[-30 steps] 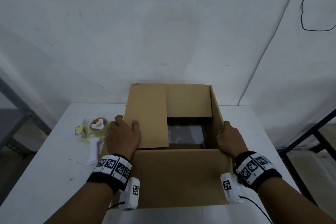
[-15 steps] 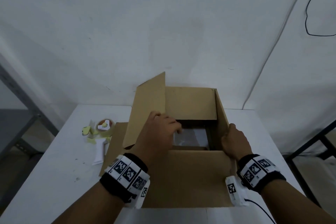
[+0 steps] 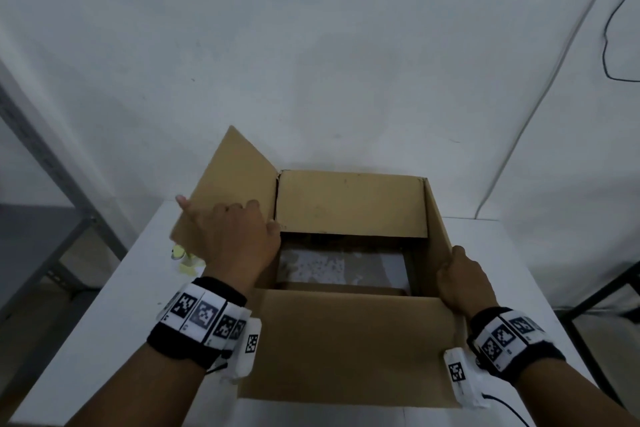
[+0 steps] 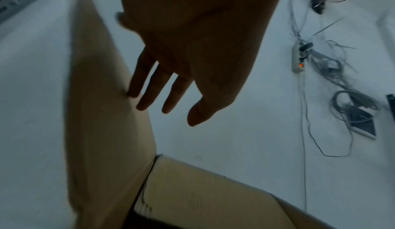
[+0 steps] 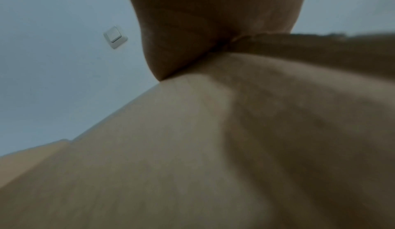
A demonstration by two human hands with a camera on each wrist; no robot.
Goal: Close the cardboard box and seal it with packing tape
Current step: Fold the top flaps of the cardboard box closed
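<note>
**Ana:** Flaps first, then. Where does it stand?

**Ben:** The cardboard box sits on the white table, top not yet shut. The near flap and far flap are folded inward; the left flap stands tilted up and outward, and the right flap stands nearly upright.

**Ana:** And the hands?

**Ben:** The left hand lies against the left flap, fingers straight, thumb behind its outer edge; the left wrist view shows the fingers spread and uncurled, so it is pressing, not gripping. The right hand is on the right flap's near edge. Its fingers look curled round that edge, but the right wrist view is mostly blurred cardboard, so I cannot tell for sure.

**Ana:** Step?

**Ben:** Closing, I judge: 2 flaps down, 2 to go. Taping hasn't begun.

**Ana:** Next?

**Ben:** Probably bringing both side flaps down to meet over the middle, held flat. Then 1 hand must stay on the seam while the other fetches the tape dispenser, mostly hidden behind the left flap.
</note>
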